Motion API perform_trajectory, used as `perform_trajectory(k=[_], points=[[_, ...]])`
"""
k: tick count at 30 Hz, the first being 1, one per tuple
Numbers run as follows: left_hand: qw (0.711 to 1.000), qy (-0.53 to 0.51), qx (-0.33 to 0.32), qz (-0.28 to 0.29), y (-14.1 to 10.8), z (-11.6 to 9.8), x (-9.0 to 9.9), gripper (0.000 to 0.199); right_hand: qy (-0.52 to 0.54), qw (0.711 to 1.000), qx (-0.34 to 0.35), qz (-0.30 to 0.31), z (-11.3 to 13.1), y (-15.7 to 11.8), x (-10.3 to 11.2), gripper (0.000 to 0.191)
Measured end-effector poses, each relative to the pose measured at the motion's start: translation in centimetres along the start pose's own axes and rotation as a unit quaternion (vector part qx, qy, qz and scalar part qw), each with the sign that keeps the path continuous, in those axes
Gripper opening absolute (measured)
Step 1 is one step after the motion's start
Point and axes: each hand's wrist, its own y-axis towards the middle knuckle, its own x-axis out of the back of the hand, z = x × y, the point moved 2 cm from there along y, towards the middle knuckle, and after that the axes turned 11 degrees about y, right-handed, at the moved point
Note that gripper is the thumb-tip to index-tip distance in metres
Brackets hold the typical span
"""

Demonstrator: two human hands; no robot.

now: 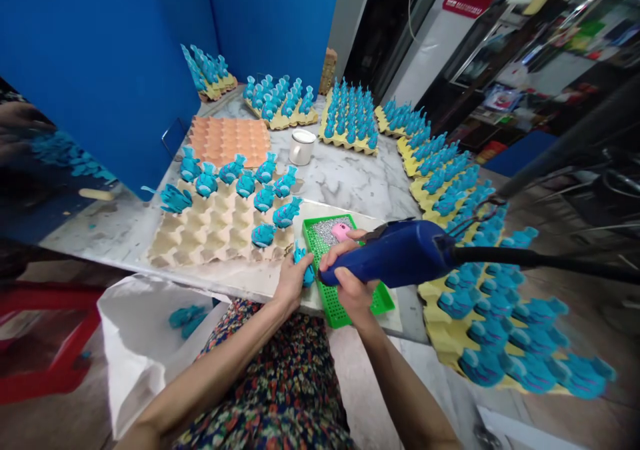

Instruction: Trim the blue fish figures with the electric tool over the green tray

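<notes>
My left hand [291, 281] is closed around a small turquoise toy figure [303, 269], upright at the left rim of a green perforated basket [331, 307]. In my right hand [353, 283] is a blue corded power tool [400, 255], its front end pointing left, close to the toy. A black cord [525, 257] runs off its rear to the right. Small silvery bits [323, 230] and a pink piece [341, 231] lie in the back of the basket. The tool's tip and its contact with the toy are hidden by my fingers.
Left of my hands, a beige egg tray [210, 230] holds several turquoise figures. Yellow trays [440, 323] full of them line the right edge. An orange tray [230, 140] and white mug [302, 147] stand behind. A white bag [135, 330] hangs open below the table's left edge.
</notes>
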Motion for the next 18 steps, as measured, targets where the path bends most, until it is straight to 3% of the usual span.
perform_trajectory(k=[8, 11, 14, 16, 18], points=[[1.0, 0.001, -0.001, 0.009, -0.5, -0.8, 0.0, 0.034, 0.029, 0.999, -0.026, 0.031, -0.4, 0.3, -0.3, 0.013], [0.992, 0.053, 0.048, 0.103, -0.5, -1.3, 0.4, 0.038, 0.082, 0.99, -0.077, 0.086, 0.6, 1.2, -0.8, 0.023], [0.966, 0.116, 0.103, 0.206, -0.4, -1.4, 1.0, 0.04, 0.168, 0.963, -0.118, 0.174, 2.0, 2.4, -1.3, 0.027], [0.962, 0.137, 0.102, 0.213, -0.2, -1.5, 1.6, 0.039, 0.19, 0.96, -0.105, 0.179, 2.6, 3.2, -1.1, 0.029], [0.969, 0.13, 0.082, 0.193, -0.1, -1.4, 2.0, 0.039, 0.168, 0.977, -0.059, 0.121, 2.6, 3.7, -0.3, 0.032]])
